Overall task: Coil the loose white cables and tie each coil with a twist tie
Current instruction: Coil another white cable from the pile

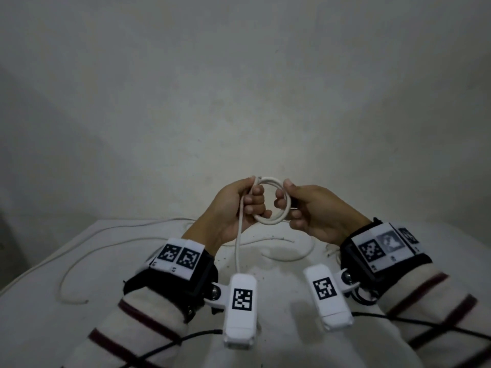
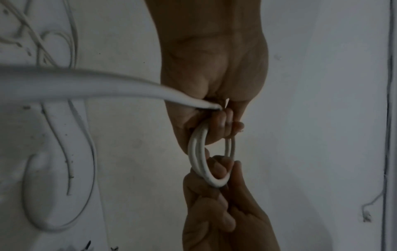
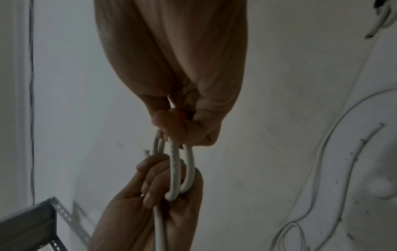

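White cable coil (image 1: 269, 201) is held up in air above table (image 1: 111, 266), between both hands. Left side of coil is gripped by left hand (image 1: 233, 208), fingers curled around loops. Right side is pinched by right hand (image 1: 310, 211), fingers closed on loops. Loose tail (image 1: 238, 248) is seen hanging down from left hand. More loose white cables (image 1: 87, 243) are lying on table, well apart from coil.

White cable (image 1: 268, 220), maroon-striped cream sleeves (image 1: 148, 312)
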